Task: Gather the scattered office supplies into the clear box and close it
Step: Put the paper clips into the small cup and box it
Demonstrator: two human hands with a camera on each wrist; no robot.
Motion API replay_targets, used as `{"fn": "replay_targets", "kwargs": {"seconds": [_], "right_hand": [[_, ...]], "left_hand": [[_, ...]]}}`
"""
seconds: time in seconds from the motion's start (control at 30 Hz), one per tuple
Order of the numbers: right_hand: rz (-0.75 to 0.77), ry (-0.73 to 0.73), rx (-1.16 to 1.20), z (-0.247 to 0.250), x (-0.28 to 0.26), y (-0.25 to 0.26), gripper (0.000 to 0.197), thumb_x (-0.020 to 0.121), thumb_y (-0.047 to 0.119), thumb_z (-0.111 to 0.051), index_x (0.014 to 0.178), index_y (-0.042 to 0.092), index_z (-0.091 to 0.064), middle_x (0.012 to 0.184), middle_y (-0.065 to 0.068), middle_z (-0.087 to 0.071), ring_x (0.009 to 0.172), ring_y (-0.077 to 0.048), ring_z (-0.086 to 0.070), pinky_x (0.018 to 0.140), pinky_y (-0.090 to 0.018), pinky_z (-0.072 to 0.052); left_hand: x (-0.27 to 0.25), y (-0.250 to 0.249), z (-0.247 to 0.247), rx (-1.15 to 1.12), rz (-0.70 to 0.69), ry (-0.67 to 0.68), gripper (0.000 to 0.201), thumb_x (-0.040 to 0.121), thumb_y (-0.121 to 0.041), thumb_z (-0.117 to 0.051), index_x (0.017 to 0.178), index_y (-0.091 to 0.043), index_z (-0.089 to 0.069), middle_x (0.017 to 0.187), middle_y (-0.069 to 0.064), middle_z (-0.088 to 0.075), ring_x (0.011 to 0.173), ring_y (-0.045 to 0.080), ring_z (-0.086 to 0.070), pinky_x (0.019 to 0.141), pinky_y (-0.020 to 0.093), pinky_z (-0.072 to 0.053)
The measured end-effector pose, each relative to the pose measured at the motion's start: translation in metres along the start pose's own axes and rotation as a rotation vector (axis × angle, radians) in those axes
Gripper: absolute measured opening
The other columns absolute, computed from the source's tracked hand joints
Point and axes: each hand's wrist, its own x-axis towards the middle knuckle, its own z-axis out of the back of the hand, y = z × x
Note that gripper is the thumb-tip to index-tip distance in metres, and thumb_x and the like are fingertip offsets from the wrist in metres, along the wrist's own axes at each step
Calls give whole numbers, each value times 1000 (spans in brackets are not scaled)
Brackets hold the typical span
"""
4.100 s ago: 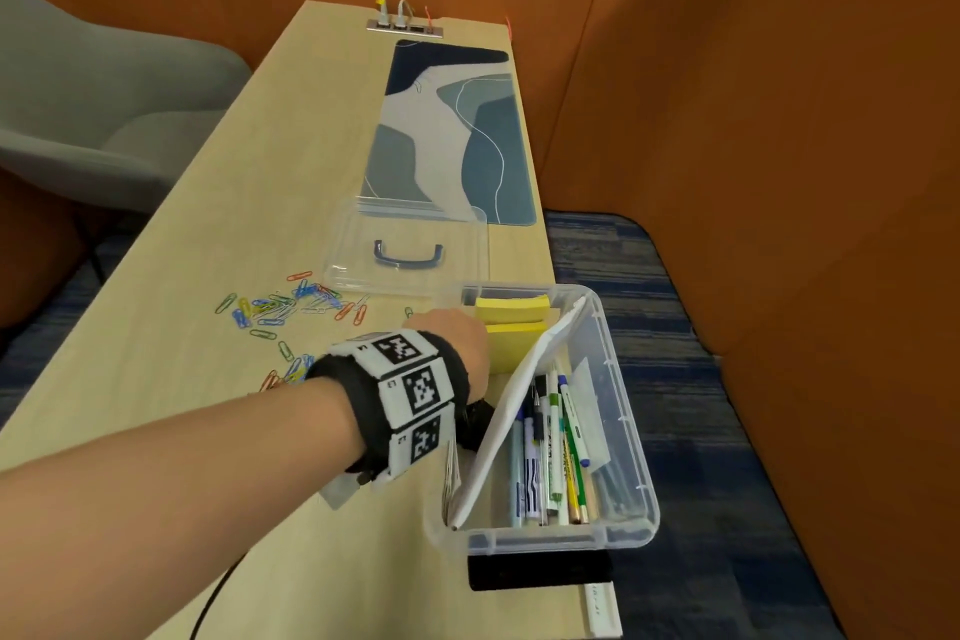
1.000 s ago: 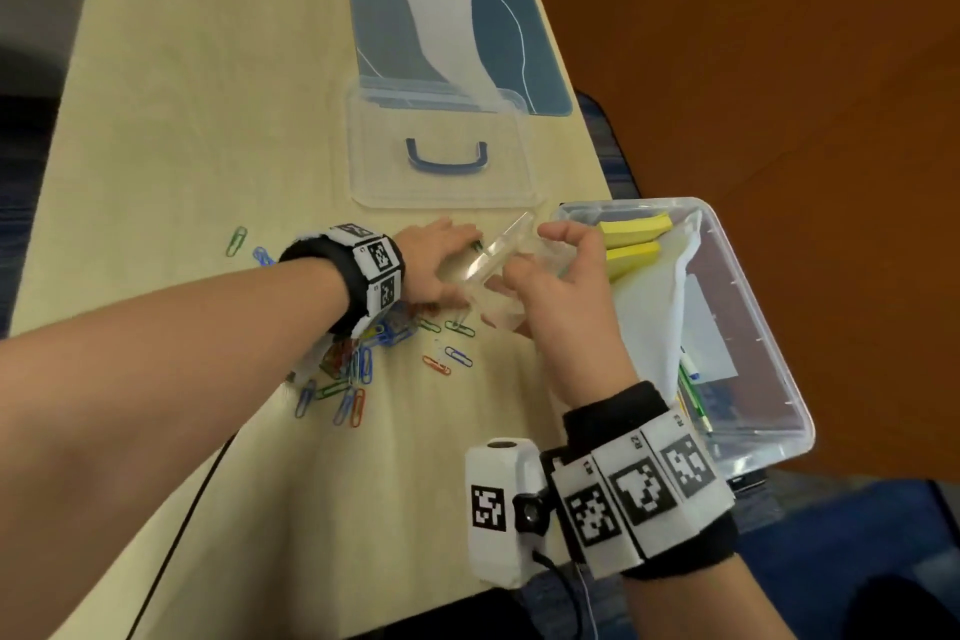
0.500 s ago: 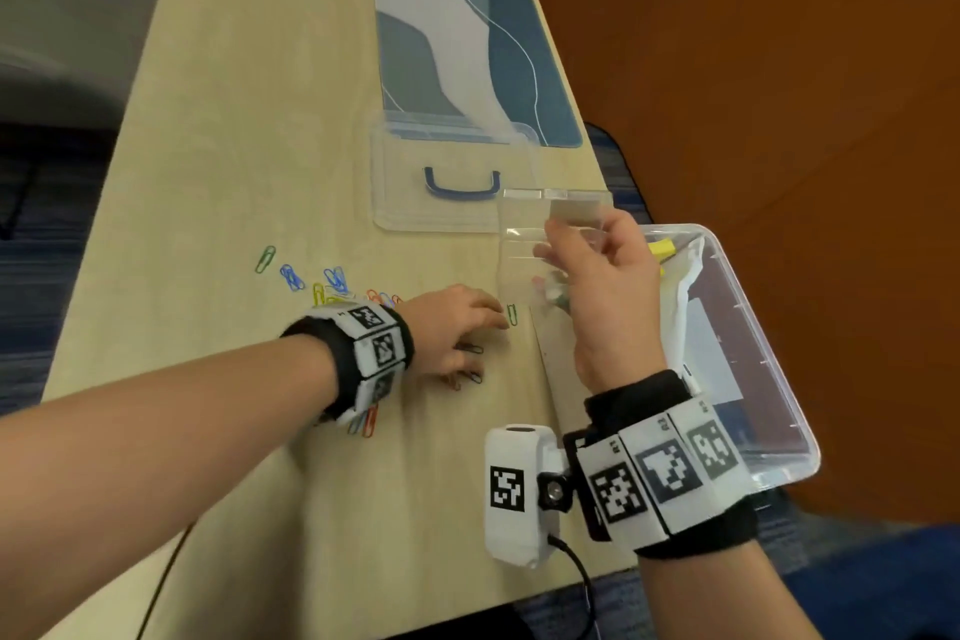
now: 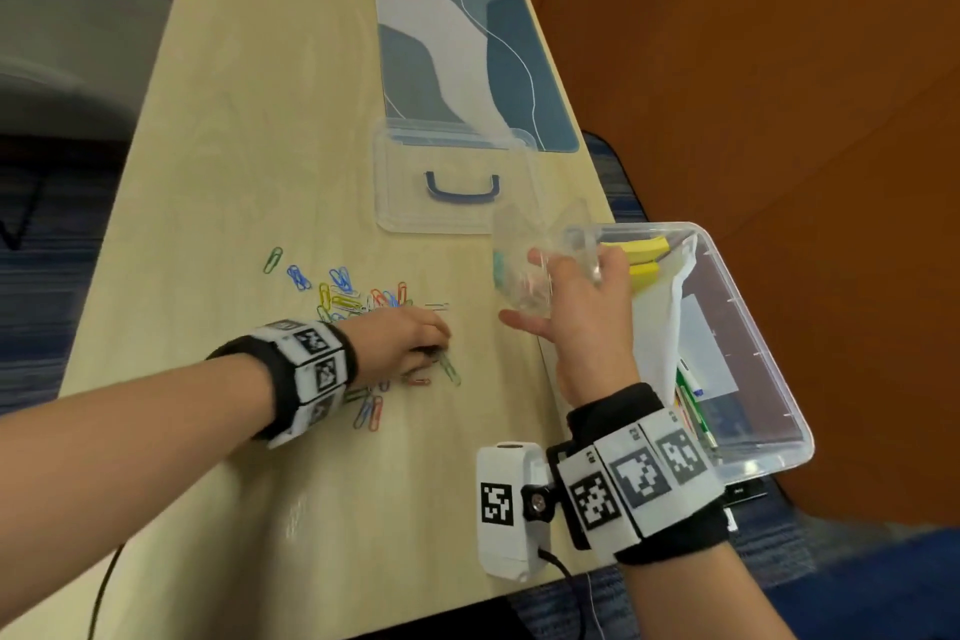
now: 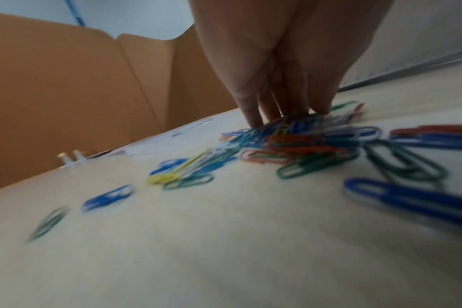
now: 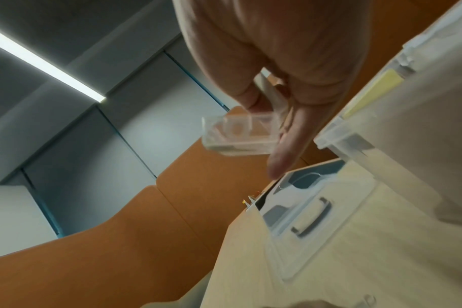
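Light wood desk (image 4: 249,130), orange partition walls (image 4: 753,68), one patterned desk mat (image 4: 467,42). One clear box (image 4: 769,353) at desk's right edge, open; one lid (image 4: 415,203) lay apart. Paper clips (image 4: 343,296) scattered, uncountable. Left hand (image 4: 405,343) fingertips (image 5: 253,123) pressed on clips, nothing visibly gripped. Right hand (image 4: 576,312) gripped small clear case (image 4: 530,270). No legible writing.

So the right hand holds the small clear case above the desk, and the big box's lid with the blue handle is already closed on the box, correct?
Not quite: the lid is not on the clear box; the head view shows it lying flat on the desk, beyond the open box. The right hand does hold the small clear case above the desk.
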Motion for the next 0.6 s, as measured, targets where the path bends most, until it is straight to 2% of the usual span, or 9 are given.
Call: {"fn": "replay_targets", "kwargs": {"seconds": [0.07, 0.1, 0.2, 0.27, 0.37, 0.47, 0.53, 0.57, 0.6], "right_hand": [[-50, 47, 18, -4, -2, -7, 19, 96, 3, -37, 104, 20, -37, 95, 10, -51, 67, -4, -64, 54, -36, -58], [-73, 75, 31, -7, -2, -11, 27, 96, 2, -34, 113, 23, -36, 101, 10, -51, 75, -5, -61, 55, -37, -59], [-150, 168, 65, -15, -1, -22, 59, 93, -4, -27, 136, 36, -31, 131, 2, -46, 89, -7, -58, 65, -43, -59], [-182, 213, 81, -15, 1, -27, 65, 90, -8, -27, 137, 37, -35, 140, 1, -39, 91, -6, -55, 65, -43, -59], [-184, 256, 63, -9, 2, -34, 65, 86, -13, -26, 127, 34, -43, 139, 3, -40, 95, -9, -55, 61, -42, -59], [-155, 242, 18, -5, 4, -46, 70, 82, -16, -26, 123, 37, -45, 135, 3, -46, 112, -32, -58, 53, -40, -59], [-131, 232, -21, -4, 5, -54, 72, 82, -15, -29, 126, 41, -42, 129, 1, -48, 113, -38, -57, 50, -35, -58], [-124, 232, -44, -3, 5, -58, 73, 83, -14, -32, 128, 43, -40, 126, 0, -49, 112, -39, -58, 48, -34, -57], [-120, 234, -65, -2, 5, -60, 73, 84, -12, -35, 130, 44, -38, 123, -1, -49, 110, -39, -59, 48, -33, -57]], "left_hand": [[-14, 3, 2, 40, -53, -123, 36, 90, -27, -49, 116, -7, -63, 125, 8, -61, 116, 23, -57, 99, 25, -42], [-15, 1, 0, 50, -95, -132, 41, 86, -33, -48, 112, -7, -65, 122, 10, -64, 111, 26, -61, 96, 30, -47], [-12, -14, -20, 94, -245, -3, 47, 80, -37, -50, 112, -8, -65, 120, 14, -64, 109, 31, -62, 94, 40, -51], [-13, -21, -29, 105, -308, 69, 37, 77, -26, -60, 106, -6, -68, 114, 16, -67, 103, 32, -65, 90, 40, -53], [-30, -8, -25, -28, -168, -60, 26, 81, -17, -56, 99, -6, -72, 109, 13, -69, 101, 27, -66, 88, 28, -50], [-47, 7, -13, -59, -94, -141, 27, 86, -20, -50, 93, -9, -74, 103, 8, -71, 98, 21, -67, 87, 20, -43], [-55, 10, -6, -63, -7, -152, 22, 86, -18, -58, 103, -13, -72, 114, 3, -67, 111, 17, -58, 96, 21, -38], [-60, 12, -3, -93, 42, -146, 21, 84, -19, -62, 103, -15, -72, 113, 0, -67, 109, 13, -56, 96, 22, -38], [-65, 14, 0, -138, 86, -126, 20, 81, -20, -67, 100, -17, -73, 104, -2, -68, 101, 6, -57, 92, 21, -41]]}}
